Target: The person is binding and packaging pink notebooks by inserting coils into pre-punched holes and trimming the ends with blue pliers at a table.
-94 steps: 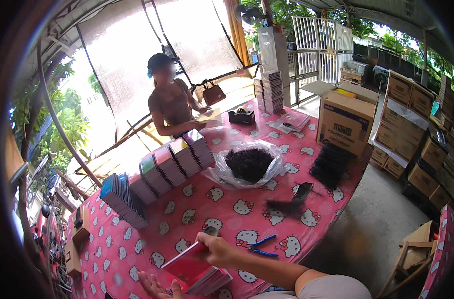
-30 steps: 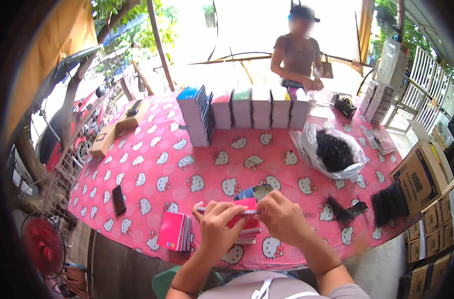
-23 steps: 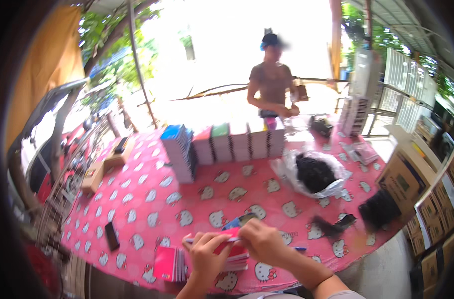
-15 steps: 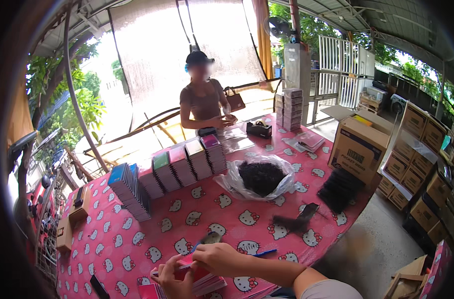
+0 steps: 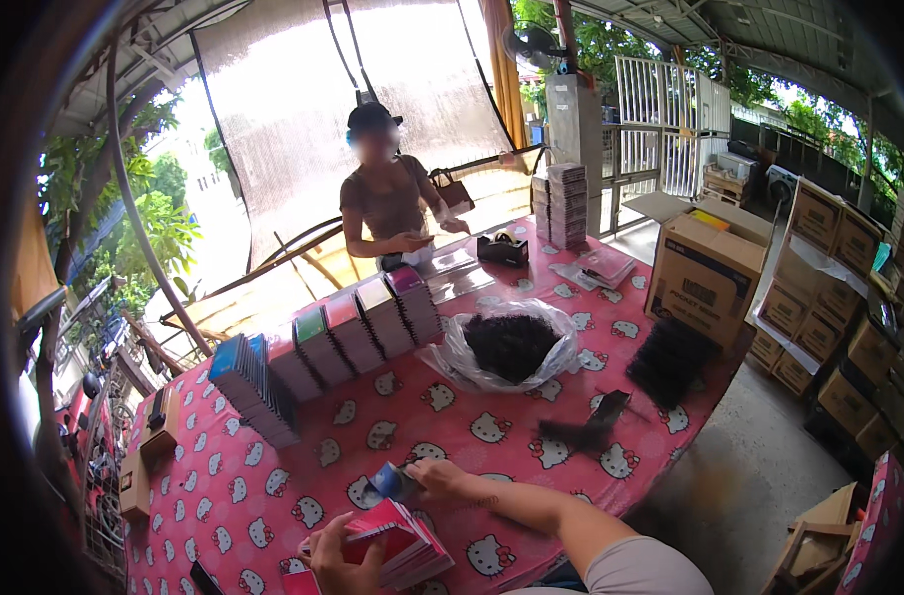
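Observation:
My left hand [image 5: 341,557] grips the left side of a small stack of red and pink notebooks [image 5: 400,543], its fingers and thumb spread over the top cover. The stack is slightly fanned at its right edge. Just beyond it, my right hand [image 5: 438,480] has its fingers closed at a small blue-and-grey item [image 5: 392,482] whose kind I cannot make out. My right forearm crosses the near part of the table. At the near left lies a dark flat object [image 5: 204,577], partly cut off.
Notebook stacks [image 5: 318,347] stand in a row at the far left. A plastic bag of black coils [image 5: 511,349], loose black strips [image 5: 591,424] and black bundles [image 5: 673,362] lie to the right. A tape dispenser [image 5: 502,250], an open carton [image 5: 705,283] and a co-worker [image 5: 387,198] are farther off.
My right hand has left the notebooks and moved right and away to the blue-and-grey item. My left hand stays on the stack. The whole view has shifted slightly.

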`<state>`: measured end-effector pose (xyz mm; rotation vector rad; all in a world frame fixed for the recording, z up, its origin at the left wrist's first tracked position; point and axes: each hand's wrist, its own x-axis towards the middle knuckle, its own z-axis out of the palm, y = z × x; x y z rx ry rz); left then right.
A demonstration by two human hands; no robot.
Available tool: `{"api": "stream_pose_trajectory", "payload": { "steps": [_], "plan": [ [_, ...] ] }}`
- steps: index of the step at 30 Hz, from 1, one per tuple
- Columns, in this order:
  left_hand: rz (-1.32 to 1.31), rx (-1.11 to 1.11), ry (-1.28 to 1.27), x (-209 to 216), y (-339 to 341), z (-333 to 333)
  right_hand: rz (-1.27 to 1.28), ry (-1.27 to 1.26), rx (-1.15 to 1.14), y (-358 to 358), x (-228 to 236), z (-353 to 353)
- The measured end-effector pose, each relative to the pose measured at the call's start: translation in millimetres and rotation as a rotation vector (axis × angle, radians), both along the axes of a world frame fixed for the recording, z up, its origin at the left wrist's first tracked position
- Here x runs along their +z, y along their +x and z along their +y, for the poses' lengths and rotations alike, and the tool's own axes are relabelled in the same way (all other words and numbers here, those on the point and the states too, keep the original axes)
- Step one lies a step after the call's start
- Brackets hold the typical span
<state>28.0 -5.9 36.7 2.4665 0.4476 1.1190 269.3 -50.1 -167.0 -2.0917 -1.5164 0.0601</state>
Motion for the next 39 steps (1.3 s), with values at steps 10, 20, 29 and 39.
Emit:
{"api": "stream_pose_trajectory", "payload": {
  "steps": [10, 20, 29, 39],
  "plan": [
    [0.010, 0.097, -0.302, -10, 5, -1, 0.176, 0.138, 0.297, -6, 179, -42],
    [-0.127, 0.013, -0.269, -26, -21, 27, 0.591, 0.339, 0.578, -23, 214, -26],
    [-0.649, -0.104, -0.958, -46, -27, 14, 0.301, 0.195, 0.474, -36, 196, 13],
    [-0.559, 0.082, -1.095, -50, -48, 19, 0.412, 0.169, 0.663, -57, 208, 12]
  ]
}}
